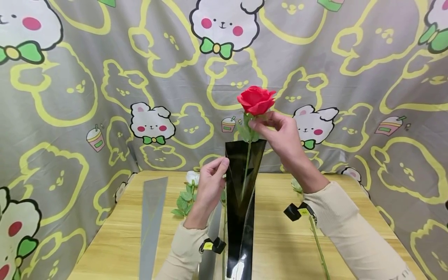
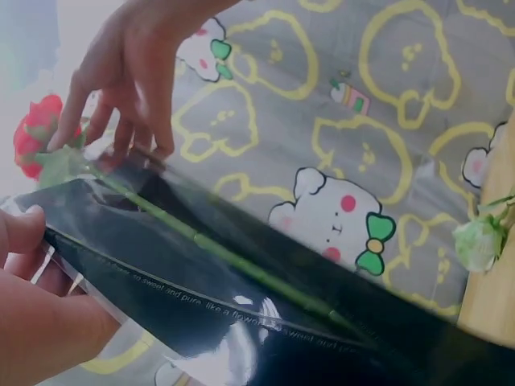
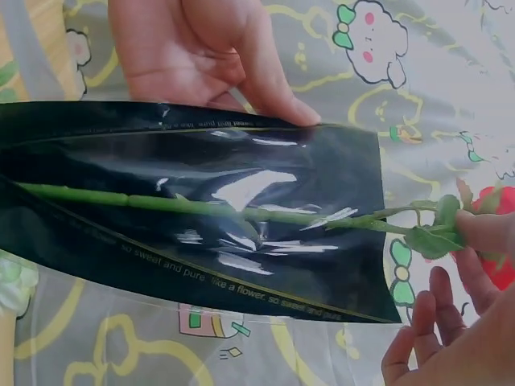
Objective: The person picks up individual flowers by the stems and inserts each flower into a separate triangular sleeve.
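My right hand (image 1: 282,136) pinches a red artificial rose (image 1: 256,100) just under its bloom, at the upper leaves. The green stem (image 3: 161,201) runs down inside a tapered black flower sleeve (image 1: 235,233) with a clear front and printed lettering along its edges. Bloom and top leaves stand above the sleeve's wide mouth. At the sleeve's upper left edge my left hand (image 1: 211,179) pinches the film between thumb and fingers, holding the sleeve upright over the table. In the left wrist view, the right hand's fingers (image 2: 100,121) are beside the bloom, close to the sleeve's mouth.
On the wooden table (image 1: 280,241), a grey translucent sleeve (image 1: 152,225) lies at the left. A white rose (image 1: 192,177) with green leaves is behind my left hand. Another pale rose (image 1: 296,184) lies at the right, partly behind my right wrist. A patterned curtain (image 1: 182,85) hangs behind.
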